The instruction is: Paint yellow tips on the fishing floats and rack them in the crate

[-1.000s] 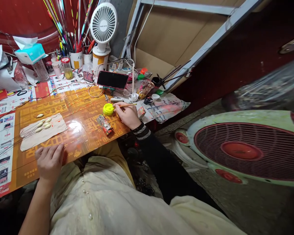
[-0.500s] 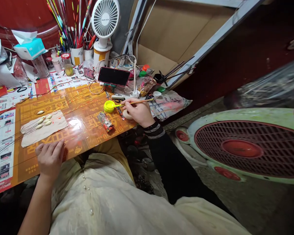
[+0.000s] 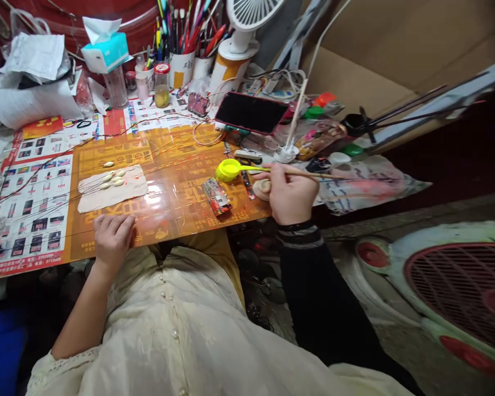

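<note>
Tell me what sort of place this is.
Probably a small craft or painting workspace: the right hand holds a stick whose yellow-coated end is at a yellow pot, a cup at the back holds brushes, and a sheet is stained pink.

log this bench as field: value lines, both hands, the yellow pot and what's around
right hand: holding a brush, yellow end at the pot
left hand: at the table edge, nothing visibly held
yellow pot: open, yellow inside
beside pot: paint-smeared block
pale sheet: bears several pale oval pieces
phone: propped, screen dark
</note>
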`<state>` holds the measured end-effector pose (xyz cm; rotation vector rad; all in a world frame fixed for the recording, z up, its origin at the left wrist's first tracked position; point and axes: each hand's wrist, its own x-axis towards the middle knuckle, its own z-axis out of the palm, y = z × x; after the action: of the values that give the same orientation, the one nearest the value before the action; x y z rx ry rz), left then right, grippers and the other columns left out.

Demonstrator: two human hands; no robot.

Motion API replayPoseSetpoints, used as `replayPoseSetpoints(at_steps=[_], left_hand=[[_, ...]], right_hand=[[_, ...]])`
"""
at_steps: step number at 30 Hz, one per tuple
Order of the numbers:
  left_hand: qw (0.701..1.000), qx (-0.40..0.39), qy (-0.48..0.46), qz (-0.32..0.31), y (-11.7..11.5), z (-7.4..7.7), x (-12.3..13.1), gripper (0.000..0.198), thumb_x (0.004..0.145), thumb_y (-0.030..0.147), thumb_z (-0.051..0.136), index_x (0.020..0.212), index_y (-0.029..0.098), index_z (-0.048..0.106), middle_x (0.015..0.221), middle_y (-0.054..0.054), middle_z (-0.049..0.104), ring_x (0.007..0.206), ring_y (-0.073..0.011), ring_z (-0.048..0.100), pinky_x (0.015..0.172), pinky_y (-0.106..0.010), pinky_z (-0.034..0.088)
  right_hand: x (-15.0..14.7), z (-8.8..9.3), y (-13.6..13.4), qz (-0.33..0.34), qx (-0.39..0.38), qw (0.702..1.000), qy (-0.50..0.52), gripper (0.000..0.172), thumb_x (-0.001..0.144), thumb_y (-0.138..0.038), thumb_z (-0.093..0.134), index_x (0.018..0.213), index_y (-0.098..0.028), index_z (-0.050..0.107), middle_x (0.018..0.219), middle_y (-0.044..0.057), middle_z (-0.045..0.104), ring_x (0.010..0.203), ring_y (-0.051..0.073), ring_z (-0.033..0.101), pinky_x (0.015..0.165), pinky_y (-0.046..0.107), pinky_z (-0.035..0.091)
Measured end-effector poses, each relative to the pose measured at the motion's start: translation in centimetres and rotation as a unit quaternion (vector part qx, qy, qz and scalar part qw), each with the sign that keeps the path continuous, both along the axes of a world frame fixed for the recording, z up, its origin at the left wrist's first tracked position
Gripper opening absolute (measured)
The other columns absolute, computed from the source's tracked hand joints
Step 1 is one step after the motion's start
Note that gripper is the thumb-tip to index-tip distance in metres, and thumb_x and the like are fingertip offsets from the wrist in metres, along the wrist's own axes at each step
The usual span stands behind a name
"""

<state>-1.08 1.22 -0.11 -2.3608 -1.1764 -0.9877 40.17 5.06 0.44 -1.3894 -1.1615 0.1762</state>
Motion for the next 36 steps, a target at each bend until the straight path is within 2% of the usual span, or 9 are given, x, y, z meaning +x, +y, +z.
replayPoseSetpoints(at_steps=[4,8,10,13,15,18,25,30,36], left_hand=[[1.0,0.004,0.01,0.007,-0.3,0.1,0.2,0.019,0.097,0.024,0.059,0.112,0.024,0.07,0.097,-0.005,0.075,0.089,-0.0196,0.064,0.09,-0.04,0.039],[1.0,0.01,0.015,0.009,-0.4,0.2,0.4,0.017,0.097,0.022,0.059,0.11,0.023,0.07,0.096,-0.005,0.075,0.087,-0.019,0.063,0.089,-0.039,0.038],[1.0,0.001,0.013,0.01,-0.4,0.2,0.5,0.017,0.097,0.023,0.059,0.11,0.023,0.07,0.096,-0.005,0.075,0.088,-0.0191,0.063,0.09,-0.039,0.037],[1.0,-0.013,0.009,0.013,-0.4,0.2,0.5,0.019,0.098,0.026,0.057,0.112,0.024,0.07,0.097,-0.006,0.075,0.09,-0.0195,0.064,0.09,-0.039,0.037],[1.0,-0.012,0.012,0.013,-0.4,0.2,0.4,0.019,0.098,0.026,0.057,0.112,0.024,0.07,0.097,-0.006,0.075,0.089,-0.0196,0.064,0.09,-0.039,0.037],[1.0,-0.006,0.022,0.017,-0.4,0.1,0.3,0.019,0.098,0.026,0.056,0.111,0.023,0.07,0.096,-0.006,0.075,0.088,-0.0197,0.063,0.089,-0.04,0.037],[0.999,0.016,0.029,0.024,-0.6,0.3,0.5,0.019,0.099,0.027,0.055,0.11,0.023,0.07,0.094,-0.006,0.075,0.086,-0.0193,0.062,0.089,-0.039,0.037],[0.999,0.018,0.022,0.017,-0.7,0.4,0.5,0.019,0.099,0.026,0.055,0.109,0.023,0.071,0.093,-0.006,0.075,0.086,-0.0193,0.062,0.088,-0.038,0.037],[0.999,0.007,0.023,0.023,-0.7,0.2,0.4,0.021,0.099,0.028,0.053,0.111,0.023,0.071,0.095,-0.007,0.075,0.087,-0.0197,0.063,0.089,-0.039,0.038]], right_hand=[[-2.7,0.4,-2.5,-0.031,0.068,0.993,0.087,0.04,0.094,-0.052,0.056,0.095,-0.015,0.072,0.071,0.011,0.068,0.049,0.013,0.052,0.047,0.031,0.038],[-7.7,-1.8,-6.6,-0.034,0.129,0.991,0.028,0.033,0.099,-0.042,0.047,0.108,-0.02,0.07,0.079,0.008,0.068,0.064,0.017,0.062,0.06,0.034,0.051],[-10.3,-3.4,-8.4,0.041,0.154,0.986,-0.051,0.028,0.098,-0.035,0.046,0.11,-0.023,0.069,0.083,0.006,0.069,0.071,0.019,0.066,0.067,0.037,0.056],[-13.7,-5.5,-9.9,0.166,0.196,0.956,-0.144,0.029,0.094,-0.025,0.048,0.116,-0.026,0.067,0.089,0.006,0.071,0.08,0.021,0.067,0.075,0.042,0.058],[-15.6,-6.3,-10.3,0.21,0.212,0.938,-0.175,0.036,0.093,-0.021,0.048,0.124,-0.027,0.064,0.093,0.006,0.071,0.084,0.02,0.065,0.078,0.043,0.058],[-17.7,-7.2,-10.1,0.233,0.233,0.924,-0.192,0.044,0.093,-0.017,0.05,0.134,-0.028,0.059,0.097,0.006,0.071,0.089,0.019,0.062,0.084,0.043,0.056],[-19.8,-8.8,-9.8,0.208,0.19,0.925,-0.255,0.05,0.092,-0.016,0.057,0.139,-0.031,0.057,0.105,0.005,0.073,0.093,0.02,0.061,0.09,0.044,0.051],[-20.3,-8.6,-9.9,0.192,0.184,0.927,-0.265,0.057,0.091,-0.012,0.058,0.144,-0.03,0.052,0.108,0.004,0.074,0.094,0.02,0.059,0.091,0.043,0.049],[-20.5,-8.8,-9.9,0.19,0.158,0.934,-0.257,0.058,0.091,-0.014,0.06,0.144,-0.036,0.052,0.109,0.002,0.075,0.095,0.02,0.059,0.092,0.043,0.048]])
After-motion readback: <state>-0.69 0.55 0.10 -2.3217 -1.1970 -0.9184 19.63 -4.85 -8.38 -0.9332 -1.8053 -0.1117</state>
